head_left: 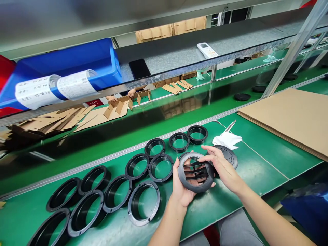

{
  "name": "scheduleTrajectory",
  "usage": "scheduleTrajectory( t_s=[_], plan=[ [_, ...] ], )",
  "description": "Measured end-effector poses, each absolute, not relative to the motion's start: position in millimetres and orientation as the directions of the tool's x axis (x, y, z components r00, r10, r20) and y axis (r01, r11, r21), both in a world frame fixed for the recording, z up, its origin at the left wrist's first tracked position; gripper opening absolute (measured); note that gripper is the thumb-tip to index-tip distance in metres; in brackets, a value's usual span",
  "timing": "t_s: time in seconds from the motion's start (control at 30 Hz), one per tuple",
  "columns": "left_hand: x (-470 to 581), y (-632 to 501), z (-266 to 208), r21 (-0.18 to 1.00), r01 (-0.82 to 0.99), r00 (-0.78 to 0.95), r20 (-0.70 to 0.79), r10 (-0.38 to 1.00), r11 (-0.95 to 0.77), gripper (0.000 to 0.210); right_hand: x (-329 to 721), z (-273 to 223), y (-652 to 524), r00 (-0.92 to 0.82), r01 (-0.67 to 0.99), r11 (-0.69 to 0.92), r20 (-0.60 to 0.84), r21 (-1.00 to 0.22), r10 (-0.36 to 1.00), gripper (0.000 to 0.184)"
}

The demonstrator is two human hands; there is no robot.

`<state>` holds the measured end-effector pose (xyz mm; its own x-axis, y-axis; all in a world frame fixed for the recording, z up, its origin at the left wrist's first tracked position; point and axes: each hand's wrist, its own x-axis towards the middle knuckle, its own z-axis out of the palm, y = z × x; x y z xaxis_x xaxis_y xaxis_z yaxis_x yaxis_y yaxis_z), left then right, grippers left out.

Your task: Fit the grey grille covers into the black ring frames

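A round black air vent (196,186) with slats across its opening is held up over the green bench. My left hand (183,189) is closed around it from the left and below. My right hand (221,167) grips its upper right rim, with fingers lying over the edge and the thumb hidden. Just behind my right hand lies a round black disc-like part (232,159), partly covered. Several black flanged rings (144,204) stand on the bench to the left, and a black ring (197,134) sits farther back.
A white cloth (227,139) lies with a pointed tool (230,125) beside it. Cardboard sheets (287,119) are stacked at right. A shelf carries a blue bin (77,56), a phone (139,69) and a remote control (207,51). Beyond, another person's hands (131,93) hold cardboard dividers (119,106).
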<state>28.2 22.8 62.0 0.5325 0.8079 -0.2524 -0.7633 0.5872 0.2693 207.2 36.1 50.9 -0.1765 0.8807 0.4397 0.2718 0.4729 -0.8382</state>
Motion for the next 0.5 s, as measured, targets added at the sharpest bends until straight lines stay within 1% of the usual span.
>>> scheduleTrajectory(
  t_s=[0.17, 0.33, 0.5],
  plan=[
    [27.8, 25.1, 60.9, 0.269, -0.755, 0.535, -0.276, 0.799, 0.598, 0.067, 207.6, 46.9, 35.6, -0.155, 0.278, 0.457, 0.43, -0.845, 0.89, 0.053],
    [27.5, 23.2, 59.7, 0.262, -0.75, 0.55, -0.262, 0.793, 0.607, 0.064, 208.4, 47.0, 33.9, -0.148, 0.264, 0.451, 0.426, -0.853, 0.892, 0.05],
    [30.9, 23.8, 60.2, 0.284, -0.753, 0.529, -0.275, 0.803, 0.593, 0.065, 209.7, 45.1, 35.7, -0.155, 0.265, 0.467, 0.44, -0.844, 0.884, 0.051]
  ],
)
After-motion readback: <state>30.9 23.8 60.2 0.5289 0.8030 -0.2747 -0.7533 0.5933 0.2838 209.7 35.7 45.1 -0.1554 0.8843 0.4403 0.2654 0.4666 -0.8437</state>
